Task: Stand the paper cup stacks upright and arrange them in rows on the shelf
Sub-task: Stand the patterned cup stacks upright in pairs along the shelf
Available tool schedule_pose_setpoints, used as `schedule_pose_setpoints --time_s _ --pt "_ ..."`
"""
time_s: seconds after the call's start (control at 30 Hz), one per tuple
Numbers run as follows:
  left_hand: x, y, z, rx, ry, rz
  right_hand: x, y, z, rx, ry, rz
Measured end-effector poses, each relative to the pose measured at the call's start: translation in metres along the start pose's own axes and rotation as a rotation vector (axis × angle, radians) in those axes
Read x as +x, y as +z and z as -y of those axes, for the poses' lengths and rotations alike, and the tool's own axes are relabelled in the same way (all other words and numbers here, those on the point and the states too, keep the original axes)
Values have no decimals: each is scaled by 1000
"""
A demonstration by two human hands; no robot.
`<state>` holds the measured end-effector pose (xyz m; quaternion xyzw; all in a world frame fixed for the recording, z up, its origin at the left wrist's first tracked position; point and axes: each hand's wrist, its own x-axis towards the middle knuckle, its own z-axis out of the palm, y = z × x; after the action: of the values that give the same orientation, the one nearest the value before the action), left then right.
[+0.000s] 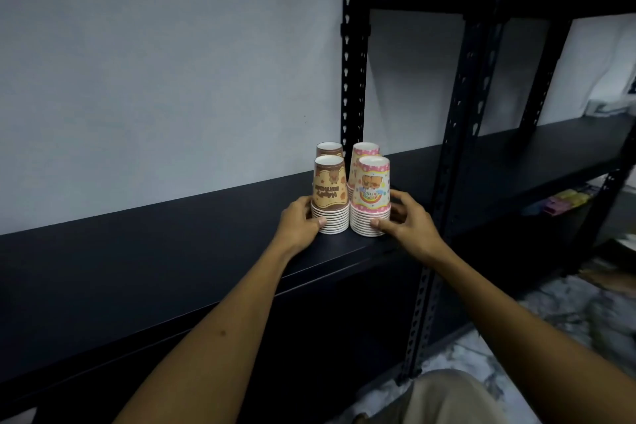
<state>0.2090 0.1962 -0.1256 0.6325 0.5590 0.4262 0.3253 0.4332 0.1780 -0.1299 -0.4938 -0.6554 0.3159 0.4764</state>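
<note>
Four paper cup stacks stand rim-down on the black shelf (172, 251), grouped in a two-by-two block near its front edge, beside the perforated black upright (352, 79) of the rack. We see the front brown stack (329, 194) touching the front pink stack (371, 196); behind them stand the rear brown stack (329, 148) and the rear pink stack (364, 151), mostly hidden. Our left hand (298, 220) wraps around the lower rims of the front brown stack, thumb pressed against its front. Our right hand (406, 218) curls around the base of the front pink stack the same way, thumb on the rims. Whether the far fingers reach the rear stacks we cannot tell. To the right, on a lower shelf, sit some pastel-coloured packets (564, 203), blurred. A grey wall (155, 79) backs the shelf.
</note>
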Motion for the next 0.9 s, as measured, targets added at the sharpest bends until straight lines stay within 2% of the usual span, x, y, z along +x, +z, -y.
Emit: schedule_pose_setpoints --time_s 0.9 --pt "0 3 5 -59 26 -63 8 9 -6 28 38 -33"
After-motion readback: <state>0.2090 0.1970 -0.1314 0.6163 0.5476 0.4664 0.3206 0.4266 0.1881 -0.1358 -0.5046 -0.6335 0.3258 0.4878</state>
